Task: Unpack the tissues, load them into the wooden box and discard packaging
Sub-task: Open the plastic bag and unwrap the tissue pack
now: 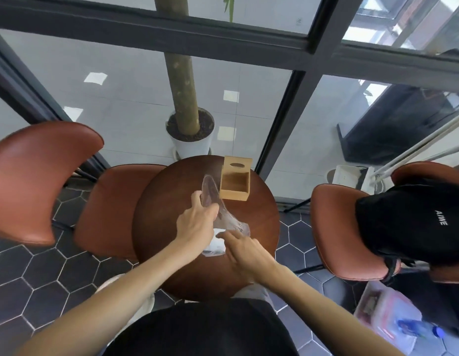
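On the round dark wooden table (pixel 172 258) lies a white tissue stack (pixel 217 244), partly inside clear plastic packaging (pixel 229 220). My left hand (pixel 196 222) grips the stretched upper end of the packaging, lifted above the table. My right hand (pixel 245 249) rests on the tissue stack at the wrapper's lower end, fingers flat. The light wooden box (pixel 235 185) stands at the table's far side, its lid with an oval slot tilted up behind the open tray. The box looks empty inside.
Brown leather chairs stand left (pixel 43 181), behind the table (pixel 110 206) and right (pixel 341 232), the right one holding a black bag (pixel 416 222). A potted tree (pixel 190 134) stands past the table by the glass wall. A plastic crate (pixel 387 317) sits on the floor at lower right.
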